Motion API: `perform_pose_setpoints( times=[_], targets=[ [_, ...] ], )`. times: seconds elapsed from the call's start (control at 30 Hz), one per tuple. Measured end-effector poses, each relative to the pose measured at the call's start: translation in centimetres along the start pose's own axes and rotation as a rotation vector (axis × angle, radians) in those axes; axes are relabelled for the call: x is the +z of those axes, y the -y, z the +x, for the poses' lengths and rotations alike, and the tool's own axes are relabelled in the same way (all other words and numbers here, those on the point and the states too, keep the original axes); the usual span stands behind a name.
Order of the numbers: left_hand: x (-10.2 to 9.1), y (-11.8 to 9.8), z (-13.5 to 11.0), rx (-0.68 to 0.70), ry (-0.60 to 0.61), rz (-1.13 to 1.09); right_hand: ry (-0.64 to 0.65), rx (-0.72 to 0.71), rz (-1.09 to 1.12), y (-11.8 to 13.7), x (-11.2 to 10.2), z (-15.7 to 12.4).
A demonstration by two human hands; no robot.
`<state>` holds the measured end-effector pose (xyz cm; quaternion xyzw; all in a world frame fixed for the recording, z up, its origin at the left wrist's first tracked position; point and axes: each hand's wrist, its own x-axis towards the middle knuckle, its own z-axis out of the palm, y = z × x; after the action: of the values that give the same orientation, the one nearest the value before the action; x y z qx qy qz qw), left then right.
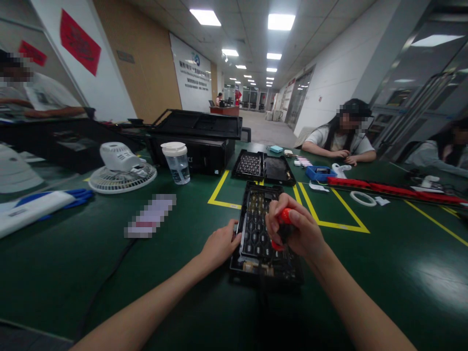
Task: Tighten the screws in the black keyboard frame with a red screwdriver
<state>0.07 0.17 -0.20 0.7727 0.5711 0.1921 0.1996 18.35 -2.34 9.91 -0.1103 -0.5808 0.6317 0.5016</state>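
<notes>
Two bare forearms are extended from the bottom edge over a broad dark green table (109, 273) marked with yellow tape lines (329, 223). A large black open case (199, 131) is set at the far side of the table, with a long red strip (395, 190) laid along its right part. A white desk fan (122, 168) is seen lying face down to the left, and a clear plastic cup with a white lid (176, 162) is stood just beside it. A black rectangular keyboard frame with rows of round key sockets (258, 234) is placed directly before the person, inside the yellow outline. Its left edge is steadied by the left hand (219, 245), whose fingers are curled against the frame's side. A red-and-black handled tool (283, 228), apparently a screwdriver, is gripped in the closed fist of the right hand (298, 229) and held upright over the frame's right half; its tip is hidden by the hand. A second black keyboard tray (263, 167) is laid open beyond the frame. A small blue tray (320, 172) and a white tape ring (362, 198) are set further right. Three other seated people are seen at the table's edges, their hands kept well apart from the frame.
</notes>
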Motion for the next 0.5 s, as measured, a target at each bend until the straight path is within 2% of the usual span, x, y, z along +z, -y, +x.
perform_pose_setpoints(
  times=[0.5],
  targets=[
    [-0.08,-0.09,-0.04,-0.008,0.007,0.005,-0.080,-0.026,-0.036,0.05,0.42,0.00]
  ],
)
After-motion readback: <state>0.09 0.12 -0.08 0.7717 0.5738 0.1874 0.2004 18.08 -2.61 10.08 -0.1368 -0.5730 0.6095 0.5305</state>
